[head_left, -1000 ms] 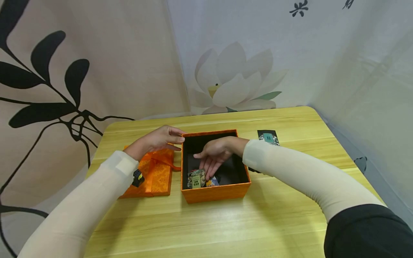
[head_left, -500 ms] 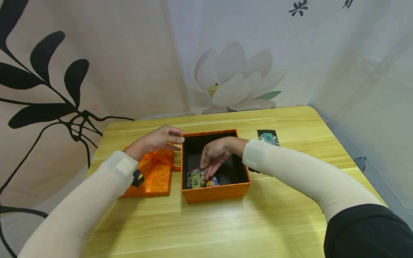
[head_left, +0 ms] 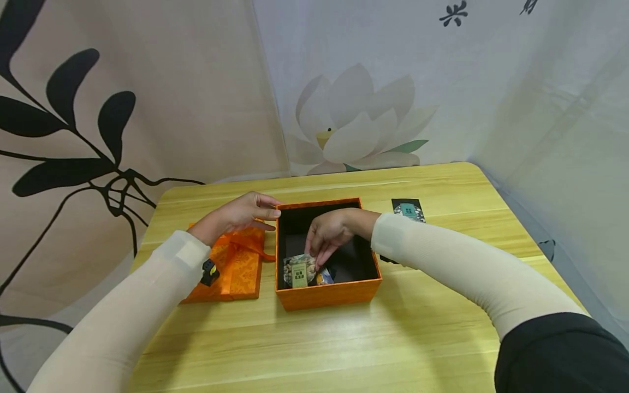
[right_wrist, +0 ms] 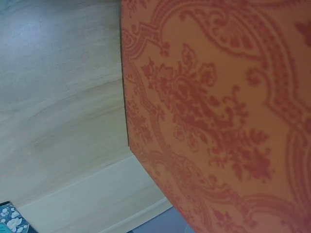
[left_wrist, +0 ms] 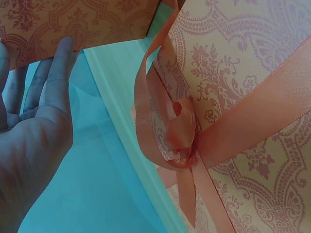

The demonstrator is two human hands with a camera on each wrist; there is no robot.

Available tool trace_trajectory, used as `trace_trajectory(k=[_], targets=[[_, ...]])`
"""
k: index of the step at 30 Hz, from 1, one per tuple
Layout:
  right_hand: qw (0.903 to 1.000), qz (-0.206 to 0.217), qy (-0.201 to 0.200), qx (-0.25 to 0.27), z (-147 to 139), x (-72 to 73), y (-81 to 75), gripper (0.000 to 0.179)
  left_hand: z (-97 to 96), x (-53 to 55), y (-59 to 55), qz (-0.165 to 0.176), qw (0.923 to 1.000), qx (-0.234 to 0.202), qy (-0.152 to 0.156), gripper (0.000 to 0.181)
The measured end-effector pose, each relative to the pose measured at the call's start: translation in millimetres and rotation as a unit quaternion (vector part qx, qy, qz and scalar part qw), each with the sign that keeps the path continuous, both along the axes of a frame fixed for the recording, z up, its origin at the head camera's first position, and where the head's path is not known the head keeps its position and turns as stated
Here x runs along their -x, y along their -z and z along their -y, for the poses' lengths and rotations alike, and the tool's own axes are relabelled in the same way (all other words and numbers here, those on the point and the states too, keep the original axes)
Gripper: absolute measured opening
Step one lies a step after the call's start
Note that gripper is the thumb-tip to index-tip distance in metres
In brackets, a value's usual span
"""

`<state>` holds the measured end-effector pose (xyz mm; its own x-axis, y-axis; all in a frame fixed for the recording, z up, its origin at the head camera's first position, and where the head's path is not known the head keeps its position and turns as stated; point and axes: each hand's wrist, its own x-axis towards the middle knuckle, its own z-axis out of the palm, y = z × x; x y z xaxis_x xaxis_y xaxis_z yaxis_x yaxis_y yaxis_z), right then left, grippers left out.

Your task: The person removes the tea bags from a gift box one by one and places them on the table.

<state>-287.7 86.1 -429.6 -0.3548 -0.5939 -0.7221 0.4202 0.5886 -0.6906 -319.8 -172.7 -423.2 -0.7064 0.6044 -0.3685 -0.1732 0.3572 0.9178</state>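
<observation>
An open orange box [head_left: 328,295] with a dark inside stands on the table in the head view. My left hand [head_left: 241,213] touches the box's left side near the far corner. In the left wrist view, its fingers [left_wrist: 59,77] lie nearly straight against the patterned box wall. My right hand [head_left: 328,234] reaches down inside the box and pinches the top edge of a printed packet [head_left: 299,274] with a green label, which leans at the near left corner. Another packet [head_left: 325,277], blue and orange, lies beside it, partly hidden. The right wrist view shows only the box's outer wall [right_wrist: 209,111].
The orange lid [head_left: 245,273], tied with ribbon [left_wrist: 257,116], lies left of the box. A dark packet [head_left: 409,210] with a teal label lies right of the box, partly behind the right sleeve. Another dark item [head_left: 388,260] peeks out under that sleeve. A curtain hangs behind the table [head_left: 314,349].
My right thumb and fingers have come together on the green-labelled packet, which has risen and tilted slightly inside the box. My left hand has stayed at the box's side.
</observation>
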Motion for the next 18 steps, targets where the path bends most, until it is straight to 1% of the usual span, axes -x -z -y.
trace_trajectory(k=[3, 6, 13, 18], targets=[[1.0000, -0.004, 0.006, 0.000, -0.4, 0.8, -3.4, 0.022, 0.1, -0.2, -0.5, 0.003, 1.0000, 0.001, -0.002, 0.048], [0.9999, -0.016, 0.006, 0.001, -2.4, 2.4, -10.2, 0.020, -0.2, 0.2, -0.5, 0.003, 1.0000, 0.003, -0.004, 0.048], [0.9977, -0.067, 0.004, 0.007, -18.1, 9.3, -33.7, 0.019, -0.9, 0.0, -0.5, 0.002, 1.0000, 0.006, -0.002, 0.047], [0.9963, -0.085, 0.010, 0.010, -35.7, 14.9, -48.5, 0.019, -0.5, -1.2, -1.1, 0.000, 1.0000, 0.009, 0.003, 0.048]])
